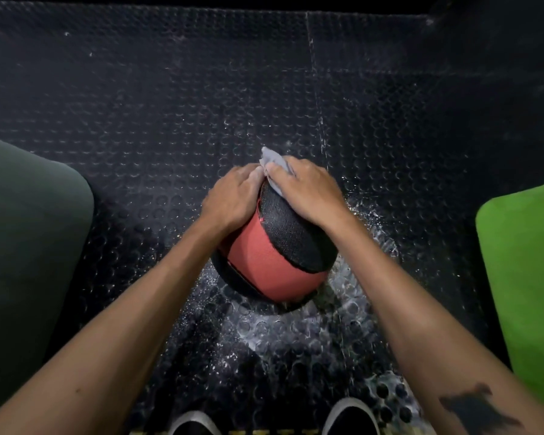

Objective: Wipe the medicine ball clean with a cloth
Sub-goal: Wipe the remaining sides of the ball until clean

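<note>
We look down on a round medicine ball with textured red and black panels (274,249), which sits on the black rubber floor with raised round studs (170,105), directly beneath both of our hands. Our left hand (233,196) lies on the ball's upper left side, palm down, fingers spread and bent over the curve so that it steadies the ball; the fingertips reach toward the far edge. Our right hand (308,189) rests on the upper right side, on the black panel, and presses a small crumpled pale grey cloth (275,166) against the ball. The cloth shows beyond the right hand's fingers and under the thumb, right where the two hands nearly meet; the fingers seem to curl round it, though the far side of the grip is hidden from us. A red panel of the ball faces us below the left wrist, with a black band under it.

Around the ball, nearer to us than the hands, the floor glistens with scattered droplets and a wet sheen. Well out to the left of the left hand lies a dark green mat with a rounded corner (29,230); well out to the right of the right hand lies a bright green mat (525,277). Below our forearms we see the toes of two black shoes with white rims (350,416).
</note>
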